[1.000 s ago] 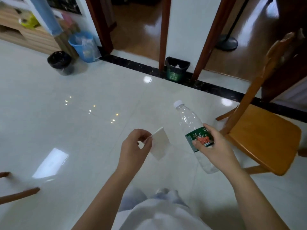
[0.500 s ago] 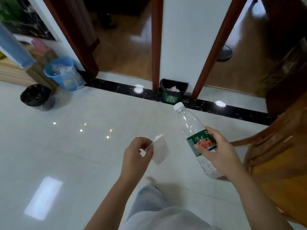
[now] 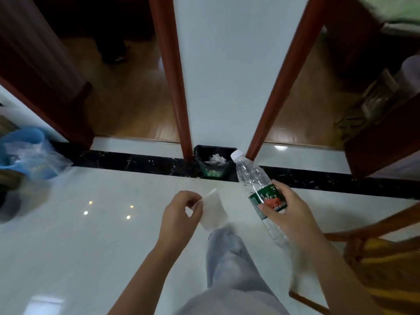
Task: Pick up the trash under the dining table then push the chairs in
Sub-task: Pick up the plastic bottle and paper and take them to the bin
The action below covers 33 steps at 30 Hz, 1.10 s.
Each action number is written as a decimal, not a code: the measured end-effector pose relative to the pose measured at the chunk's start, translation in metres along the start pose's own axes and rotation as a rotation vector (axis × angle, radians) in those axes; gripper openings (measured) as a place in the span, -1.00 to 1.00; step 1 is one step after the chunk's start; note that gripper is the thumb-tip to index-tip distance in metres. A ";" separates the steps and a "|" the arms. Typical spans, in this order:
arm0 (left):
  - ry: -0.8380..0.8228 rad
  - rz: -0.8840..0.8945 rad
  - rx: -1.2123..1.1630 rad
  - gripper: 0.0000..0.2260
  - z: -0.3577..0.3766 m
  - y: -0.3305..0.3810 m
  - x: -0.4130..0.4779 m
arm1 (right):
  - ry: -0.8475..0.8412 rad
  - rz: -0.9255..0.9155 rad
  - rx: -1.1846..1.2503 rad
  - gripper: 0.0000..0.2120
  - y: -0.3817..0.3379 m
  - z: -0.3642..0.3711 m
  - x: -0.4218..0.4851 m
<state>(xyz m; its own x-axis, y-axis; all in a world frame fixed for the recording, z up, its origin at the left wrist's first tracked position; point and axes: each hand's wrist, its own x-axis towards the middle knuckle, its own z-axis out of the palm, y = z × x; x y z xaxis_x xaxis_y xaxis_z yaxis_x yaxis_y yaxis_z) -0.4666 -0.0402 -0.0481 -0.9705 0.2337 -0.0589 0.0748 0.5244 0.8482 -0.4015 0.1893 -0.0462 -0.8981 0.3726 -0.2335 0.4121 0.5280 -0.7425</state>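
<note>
- A blue bin (image 3: 20, 142) stands at the far left, lined with a clear plastic bag.
- The left hand (image 3: 179, 217) pinches a white paper scrap (image 3: 213, 210) between thumb and forefinger, above the floor.
- A small dark bin (image 3: 212, 172) sits against the wall ahead, with crumpled white paper inside.
- The right hand (image 3: 288, 214) grips a capped clear bottle (image 3: 252, 178) around its green label, tilted.
- A wooden chair (image 3: 386, 258) stands at the right edge.

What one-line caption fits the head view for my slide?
Left hand pinches a white tissue, right hand grips a clear plastic bottle, facing a small black bin at the wall.
</note>
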 end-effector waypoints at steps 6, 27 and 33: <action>-0.020 -0.049 0.017 -0.75 0.031 0.019 0.128 | -0.055 0.058 0.073 -0.46 -0.005 -0.018 0.138; 0.085 -0.288 0.009 -0.83 0.081 -0.137 0.382 | -0.335 0.487 0.109 -0.51 0.062 0.177 0.435; 0.095 -0.356 -0.008 -0.75 0.110 -0.200 0.401 | -0.318 0.539 0.150 -0.61 0.104 0.234 0.471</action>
<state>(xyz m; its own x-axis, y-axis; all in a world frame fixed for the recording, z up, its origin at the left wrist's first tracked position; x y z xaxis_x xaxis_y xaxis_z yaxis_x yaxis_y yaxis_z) -0.8458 0.0384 -0.2995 -0.9524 -0.0391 -0.3024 -0.2727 0.5526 0.7876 -0.8173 0.2414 -0.3806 -0.5822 0.2995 -0.7559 0.8131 0.2091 -0.5433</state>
